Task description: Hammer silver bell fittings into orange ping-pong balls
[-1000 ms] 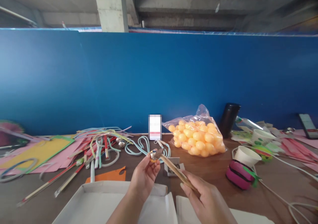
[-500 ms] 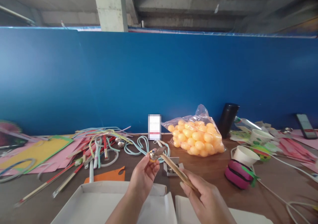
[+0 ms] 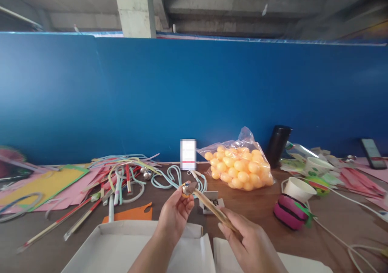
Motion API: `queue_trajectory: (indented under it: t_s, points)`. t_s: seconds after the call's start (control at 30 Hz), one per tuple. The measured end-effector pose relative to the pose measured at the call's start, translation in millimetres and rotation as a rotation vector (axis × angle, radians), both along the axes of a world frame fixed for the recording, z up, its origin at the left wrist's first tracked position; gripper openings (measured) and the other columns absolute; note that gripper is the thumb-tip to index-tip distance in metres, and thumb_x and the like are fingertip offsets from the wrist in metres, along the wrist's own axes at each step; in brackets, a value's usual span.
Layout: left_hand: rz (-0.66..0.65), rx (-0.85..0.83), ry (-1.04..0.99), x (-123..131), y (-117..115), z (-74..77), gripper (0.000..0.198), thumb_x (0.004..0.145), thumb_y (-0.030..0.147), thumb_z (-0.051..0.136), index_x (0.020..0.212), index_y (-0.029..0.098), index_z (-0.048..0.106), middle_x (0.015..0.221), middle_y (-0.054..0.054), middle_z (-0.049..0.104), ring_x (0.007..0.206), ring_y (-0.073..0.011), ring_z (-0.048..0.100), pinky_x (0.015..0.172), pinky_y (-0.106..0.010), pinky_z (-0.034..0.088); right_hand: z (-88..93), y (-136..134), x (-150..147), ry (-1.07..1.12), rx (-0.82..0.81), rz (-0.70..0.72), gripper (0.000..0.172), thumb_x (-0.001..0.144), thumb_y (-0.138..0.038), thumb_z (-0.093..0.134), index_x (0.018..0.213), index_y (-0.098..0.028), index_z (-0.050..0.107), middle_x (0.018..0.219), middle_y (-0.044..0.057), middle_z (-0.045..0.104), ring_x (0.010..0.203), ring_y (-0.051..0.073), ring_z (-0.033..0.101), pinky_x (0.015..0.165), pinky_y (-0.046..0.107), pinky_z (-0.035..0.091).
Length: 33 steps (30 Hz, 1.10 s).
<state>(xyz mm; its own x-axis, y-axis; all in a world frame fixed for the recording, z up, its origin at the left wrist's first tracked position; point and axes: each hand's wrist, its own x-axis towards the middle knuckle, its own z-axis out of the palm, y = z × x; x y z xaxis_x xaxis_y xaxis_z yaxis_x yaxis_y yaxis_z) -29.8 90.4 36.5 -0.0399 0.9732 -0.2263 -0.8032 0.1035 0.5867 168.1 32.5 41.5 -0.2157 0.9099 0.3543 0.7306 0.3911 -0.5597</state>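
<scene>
My left hand (image 3: 174,214) is raised above a white box, its fingertips pinched round a small shiny silver ball with some orange-yellow at its edge (image 3: 185,189). In my right hand (image 3: 250,240) is a wooden-handled tool (image 3: 214,209), fingers wrapped round the handle. Its dark metal head points up and left and meets the silver ball, partly covering it. Whether the head presses on the ball or only overlaps it, I cannot tell. Behind the tool stands a small open box (image 3: 220,202) with small metallic pieces inside.
A white open box (image 3: 100,246) lies in front. Behind are a bag of orange balls (image 3: 239,168), a propped phone (image 3: 188,155) and light-blue tubing (image 3: 163,183). Sticks and tubes (image 3: 121,180) clutter the left; a black bottle (image 3: 279,145), paper cup (image 3: 298,190) and magenta pouch (image 3: 289,212) are right.
The tool's metal head has shifted slightly left and down, closer over the silver ball. My right hand has moved slightly left; my left hand is nearly still.
</scene>
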Motion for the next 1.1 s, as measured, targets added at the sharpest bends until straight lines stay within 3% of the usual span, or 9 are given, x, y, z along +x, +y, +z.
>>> queue_trajectory:
  t_s: [0.2, 0.5, 0.67, 1.1]
  points:
    - [-0.006, -0.005, -0.045, -2.2, 2.9, 0.1, 0.018, 0.089, 0.020, 0.051, 0.088, 0.007, 0.063, 0.080, -0.013, 0.068, 0.059, -0.0109, 0.062, 0.054, -0.020, 0.054, -2.1, 3.9, 2.9, 0.041, 0.016, -0.040, 0.037, 0.090, -0.036, 0.046, 0.121, -0.021, 0.059, 0.119, 0.007, 0.068, 0.106, 0.021, 0.065, 0.088, 0.028, 0.053]
    - [-0.001, -0.013, -0.050, -1.8, 3.0, 1.6, 0.016, 0.088, 0.021, 0.052, 0.080, 0.011, 0.062, 0.071, -0.008, 0.065, 0.058, -0.0113, 0.062, 0.053, -0.021, 0.055, 1.0, 0.6, -1.3, -0.007, 0.009, 0.006, 0.035, 0.089, -0.031, 0.048, 0.121, -0.021, 0.060, 0.115, 0.007, 0.070, 0.103, 0.020, 0.067, 0.085, 0.026, 0.055]
    - [0.001, -0.019, -0.057, -1.5, 3.8, -0.5, 0.018, 0.089, 0.021, 0.051, 0.081, 0.009, 0.061, 0.072, -0.010, 0.066, 0.057, -0.0115, 0.062, 0.051, -0.021, 0.053, 0.1, 2.2, 0.6, 0.035, 0.054, -0.016, 0.036, 0.089, -0.032, 0.048, 0.121, -0.022, 0.060, 0.116, 0.007, 0.070, 0.105, 0.020, 0.066, 0.087, 0.025, 0.054]
    - [-0.019, -0.025, -0.078, -2.5, 2.9, 0.7, 0.018, 0.089, 0.023, 0.051, 0.082, 0.010, 0.061, 0.071, -0.007, 0.064, 0.057, -0.0114, 0.061, 0.050, -0.020, 0.052, 0.7, 1.2, -1.8, -0.004, -0.012, -0.009, 0.035, 0.090, -0.032, 0.046, 0.120, -0.021, 0.060, 0.116, 0.008, 0.070, 0.104, 0.021, 0.066, 0.087, 0.028, 0.054]
